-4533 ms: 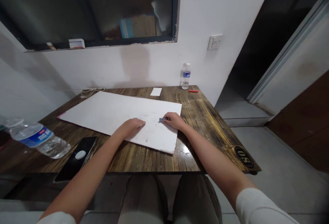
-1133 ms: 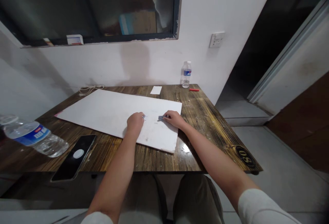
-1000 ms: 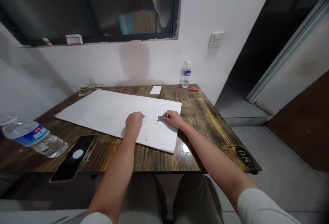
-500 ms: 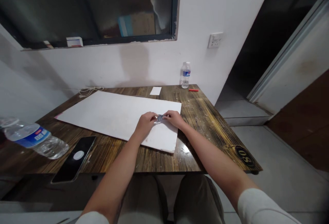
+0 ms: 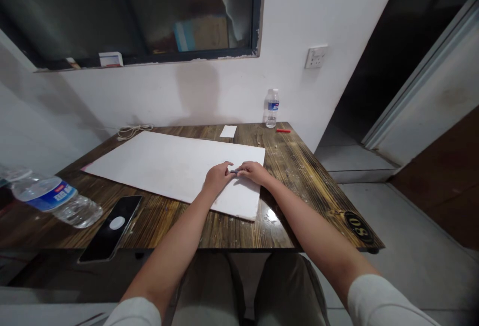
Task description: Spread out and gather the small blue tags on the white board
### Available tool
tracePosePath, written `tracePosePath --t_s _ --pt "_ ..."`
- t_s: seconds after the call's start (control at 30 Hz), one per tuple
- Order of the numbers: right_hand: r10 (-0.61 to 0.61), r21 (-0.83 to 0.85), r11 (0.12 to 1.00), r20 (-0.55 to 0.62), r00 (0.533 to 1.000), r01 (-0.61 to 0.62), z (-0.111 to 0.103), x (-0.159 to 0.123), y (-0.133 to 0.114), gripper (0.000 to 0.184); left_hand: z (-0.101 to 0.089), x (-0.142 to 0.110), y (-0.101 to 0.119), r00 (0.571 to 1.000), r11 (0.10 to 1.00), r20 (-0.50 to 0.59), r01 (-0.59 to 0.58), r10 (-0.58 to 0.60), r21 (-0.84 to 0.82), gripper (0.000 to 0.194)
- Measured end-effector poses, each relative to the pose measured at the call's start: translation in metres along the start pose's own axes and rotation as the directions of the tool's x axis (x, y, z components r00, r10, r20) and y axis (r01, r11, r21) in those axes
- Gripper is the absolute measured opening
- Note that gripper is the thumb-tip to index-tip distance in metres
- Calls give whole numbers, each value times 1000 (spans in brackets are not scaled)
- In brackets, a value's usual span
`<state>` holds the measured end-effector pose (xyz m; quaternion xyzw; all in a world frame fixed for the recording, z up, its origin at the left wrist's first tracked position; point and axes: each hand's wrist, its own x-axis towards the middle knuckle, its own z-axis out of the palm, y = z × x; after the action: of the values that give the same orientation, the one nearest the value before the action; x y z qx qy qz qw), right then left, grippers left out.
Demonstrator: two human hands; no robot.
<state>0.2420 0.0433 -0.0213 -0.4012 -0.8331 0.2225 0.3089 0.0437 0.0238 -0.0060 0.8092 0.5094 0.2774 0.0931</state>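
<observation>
Your right hand (image 5: 254, 172) pinches a tiny blue-gray thing (image 5: 234, 171) over a big white board (image 5: 157, 161). Your left hand (image 5: 217, 177) is just beside it; I cannot tell if it grips.

The right hand (image 5: 254, 172) pinches a small blue-grey piece (image 5: 234, 171), the left hand (image 5: 217, 177) just beside it, above a white board (image 5: 168, 161)

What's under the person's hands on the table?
The left hand and right hand rest on a white sheet on a wooden table, a small dark item between them; anything beneath the palms is hidden.
</observation>
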Motion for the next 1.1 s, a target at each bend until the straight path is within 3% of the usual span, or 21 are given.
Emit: tracePosePath --t_s 0.2,0.3,0.47,0.67,0.87,1.1 --pt "44 -108 993 -15 999 -46 3 -2 -3 12 4 1 0 997 997 54 -60 63 -51 31" --pt "62 -120 990 -71 996 -71 3 -3 -4 9 -1 3 -3 998 998 27 -61 61 15 36" --pt "75 -121 989 -112 991 -89 3 -3 -3 9 -15 3 -20 984 949 -142 145 -108 279 37" --pt "69 -137 987 -103 992 -83 4 -2 -1 9 -20 2 -30 980 908 27 172 -197 382 27" --pt "89 -135 986 -89 992 -101 3 -3 -2 10 -26 4 -22 980 914 27 175 -198 367 17" --pt "93 -119 987 -94 991 -104 4 -3 -1 11 -23 4 -29 977 963 -76 208 -197 174 28"
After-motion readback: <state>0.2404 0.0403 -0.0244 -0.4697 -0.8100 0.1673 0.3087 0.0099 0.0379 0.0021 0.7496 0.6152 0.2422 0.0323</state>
